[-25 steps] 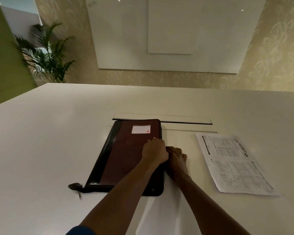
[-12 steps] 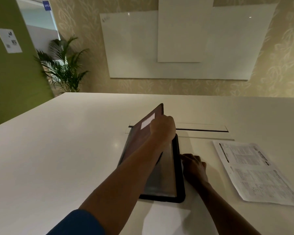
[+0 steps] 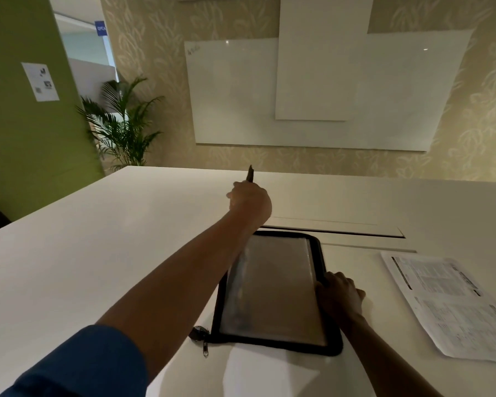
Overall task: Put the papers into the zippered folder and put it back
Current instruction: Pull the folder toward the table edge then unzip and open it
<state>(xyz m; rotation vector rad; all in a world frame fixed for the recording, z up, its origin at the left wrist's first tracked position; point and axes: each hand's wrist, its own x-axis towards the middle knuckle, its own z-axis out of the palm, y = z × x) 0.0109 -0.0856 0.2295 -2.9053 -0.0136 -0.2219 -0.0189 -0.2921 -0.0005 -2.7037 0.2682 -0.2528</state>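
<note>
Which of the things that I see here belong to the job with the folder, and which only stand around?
Part of the job:
- zippered folder, lying open on the table
- its cover, lifted by the left hand
- right hand, at the folder's right edge
- papers, on the table to the right

Only standing around:
- potted plant
- whiteboard
- notice on the green wall

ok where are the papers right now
In the head view the papers lie flat on the white table, at the right, apart from the open zippered folder and just beyond the right hand.
</note>
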